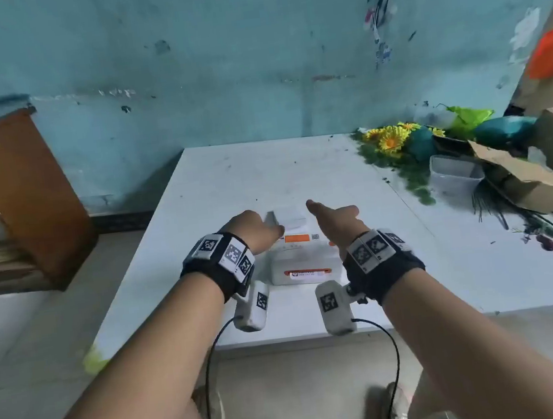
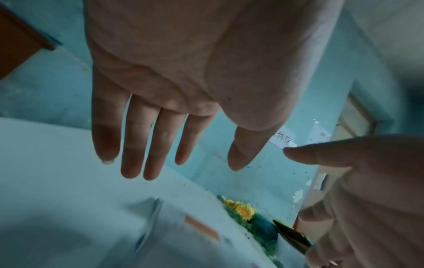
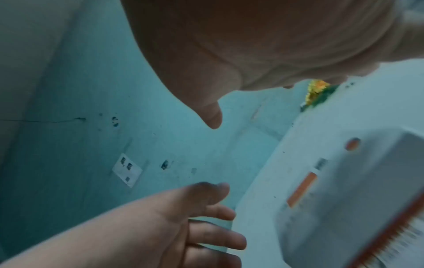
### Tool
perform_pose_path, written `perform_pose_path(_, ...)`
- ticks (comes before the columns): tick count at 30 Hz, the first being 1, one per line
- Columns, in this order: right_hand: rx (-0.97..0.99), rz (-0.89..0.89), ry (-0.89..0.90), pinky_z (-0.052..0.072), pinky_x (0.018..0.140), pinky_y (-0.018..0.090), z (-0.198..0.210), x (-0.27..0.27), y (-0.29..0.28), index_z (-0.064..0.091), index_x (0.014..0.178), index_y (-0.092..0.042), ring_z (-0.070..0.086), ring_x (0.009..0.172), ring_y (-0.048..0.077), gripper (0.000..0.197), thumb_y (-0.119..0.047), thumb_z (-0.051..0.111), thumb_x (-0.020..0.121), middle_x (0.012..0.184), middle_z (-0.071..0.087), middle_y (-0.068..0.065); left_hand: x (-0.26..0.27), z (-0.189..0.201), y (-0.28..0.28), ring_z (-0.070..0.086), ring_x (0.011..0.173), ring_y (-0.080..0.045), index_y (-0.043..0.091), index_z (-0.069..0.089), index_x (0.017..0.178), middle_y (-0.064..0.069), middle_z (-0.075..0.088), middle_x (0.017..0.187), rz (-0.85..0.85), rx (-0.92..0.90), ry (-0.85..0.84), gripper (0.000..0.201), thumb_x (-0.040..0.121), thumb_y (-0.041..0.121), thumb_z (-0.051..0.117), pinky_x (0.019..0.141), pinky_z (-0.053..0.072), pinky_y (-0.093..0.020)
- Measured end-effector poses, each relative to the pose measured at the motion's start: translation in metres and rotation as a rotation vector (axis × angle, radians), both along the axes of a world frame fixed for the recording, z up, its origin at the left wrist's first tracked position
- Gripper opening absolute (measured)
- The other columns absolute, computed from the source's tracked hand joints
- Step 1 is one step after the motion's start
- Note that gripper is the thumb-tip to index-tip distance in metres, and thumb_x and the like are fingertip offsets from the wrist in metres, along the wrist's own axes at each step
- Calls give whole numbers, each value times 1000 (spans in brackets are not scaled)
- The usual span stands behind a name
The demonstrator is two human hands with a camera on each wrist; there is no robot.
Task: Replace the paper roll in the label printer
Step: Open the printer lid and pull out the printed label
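Observation:
A white label printer (image 1: 303, 258) with orange trim stands on the white table (image 1: 197, 190), near its front edge. A white strip of paper (image 1: 291, 219) lies just behind it. My left hand (image 1: 258, 228) hovers over the printer's left side, its fingers (image 2: 133, 145) straight and spread, holding nothing. My right hand (image 1: 334, 218) hovers over the right side, thumb out, also empty. The left wrist view shows the right hand (image 2: 367, 181) with loosely bent fingers above the blurred printer (image 2: 183, 235). The right wrist view shows the printer (image 3: 344, 190) and the left hand (image 3: 183, 226).
Artificial yellow flowers (image 1: 391, 141), a clear plastic tub (image 1: 454, 175) and an open cardboard box (image 1: 523, 177) crowd the table's right side. A brown wooden board (image 1: 14, 191) leans at the left, off the table. A teal wall runs behind.

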State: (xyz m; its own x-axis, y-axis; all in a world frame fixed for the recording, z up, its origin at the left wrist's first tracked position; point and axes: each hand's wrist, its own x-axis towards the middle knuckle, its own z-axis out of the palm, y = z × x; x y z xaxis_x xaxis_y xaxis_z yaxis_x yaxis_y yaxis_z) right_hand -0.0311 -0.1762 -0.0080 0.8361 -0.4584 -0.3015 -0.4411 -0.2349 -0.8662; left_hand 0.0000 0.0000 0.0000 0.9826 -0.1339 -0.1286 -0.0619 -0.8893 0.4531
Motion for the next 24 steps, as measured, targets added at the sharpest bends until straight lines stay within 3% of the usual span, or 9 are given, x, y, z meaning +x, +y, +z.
perform_pose_path(3,102,-14,3,27,124,52,-30,14,-5,11,162,1,30,154,40,109,-64,65,92,167,27,24,10,-34,0,53,59,-18,8,67,89,-16,67,80,-6,-71,102,39,93,47,66,52,34,-27)
perform_pose_path(6,158,-5,65,36,116,51,-61,23,-14,14,160,-2,39,147,40,100,-60,62,95,159,38,22,20,-69,-6,64,70,-23,7,69,84,-10,71,82,-12,-167,113,31,96,35,68,55,38,-25)
perform_pose_path(9,111,35,54,45,85,37,-85,38,-27,32,144,0,56,106,32,67,-35,64,96,116,54,15,35,-85,-9,50,59,-23,11,49,62,-3,51,60,41,-220,50,48,101,35,65,51,31,-28)
perform_pose_path(11,65,121,55,42,65,30,-95,45,-32,45,127,-1,55,79,24,49,-21,69,88,92,55,7,48,-91,-7,53,60,-24,14,51,59,-3,54,60,65,-268,51,49,100,37,65,55,36,-28)
perform_pose_path(15,51,204,-37,52,77,41,-105,57,-40,57,118,-18,70,92,28,57,-45,79,74,109,72,6,74,-109,2,76,85,-36,11,78,76,-10,80,80,142,-494,20,47,76,57,75,86,63,-45)
perform_pose_path(17,27,217,-41,57,84,45,-105,62,-46,62,116,-21,71,94,26,64,-55,82,66,110,74,4,82,-120,3,77,88,-39,10,78,75,-16,80,81,205,-576,-12,55,63,63,77,87,63,-54)
perform_pose_path(20,-4,178,-47,60,85,47,-104,67,-54,70,92,-17,71,77,30,70,-67,85,45,90,76,8,85,-123,-2,77,83,-37,8,68,64,-13,77,73,269,-630,-68,53,70,58,83,84,64,-52)
perform_pose_path(22,-35,139,-47,62,82,47,-105,66,-59,51,69,-25,60,61,23,65,-74,84,41,70,61,0,85,-123,-5,77,81,-34,9,65,67,-13,76,75,285,-636,-54,57,69,65,79,82,65,-51)
perform_pose_path(24,-51,132,-46,65,85,49,-107,61,-62,44,68,-26,62,59,20,66,-71,88,48,70,58,-1,82,-123,-6,79,81,-33,5,65,78,-17,77,84,272,-670,13,63,69,66,77,83,65,-51)
